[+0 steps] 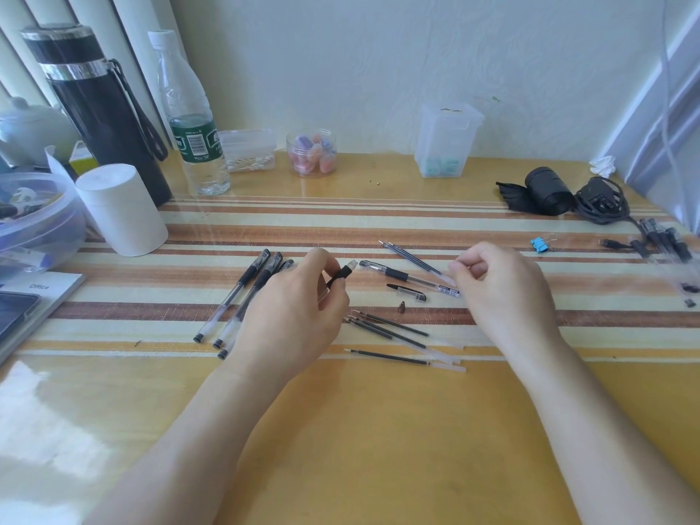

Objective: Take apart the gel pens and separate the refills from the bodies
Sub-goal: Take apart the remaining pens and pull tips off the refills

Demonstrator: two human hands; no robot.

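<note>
My left hand (pixel 299 308) grips a clear pen body with a black grip (pixel 342 273), its open front end pointing right. Three empty pen bodies (pixel 242 297) lie side by side just left of that hand. My right hand (pixel 500 293) has its fingers curled and pinches the clear tail of one refill in a small group of refills (pixel 414 259). Between my hands lie a whole capped gel pen (pixel 409 277), a loose black cap (pixel 407 292) and a small metal tip (pixel 401 307). Several more refills (pixel 394 333) lie nearer to me.
A bundle of gel pens (pixel 663 240) lies at the far right beside a blue binder clip (pixel 541 244) and a black roll with a cable (pixel 549 191). At the back left stand a black flask (pixel 102 119), a water bottle (pixel 189 119) and a white cylinder (pixel 121 210).
</note>
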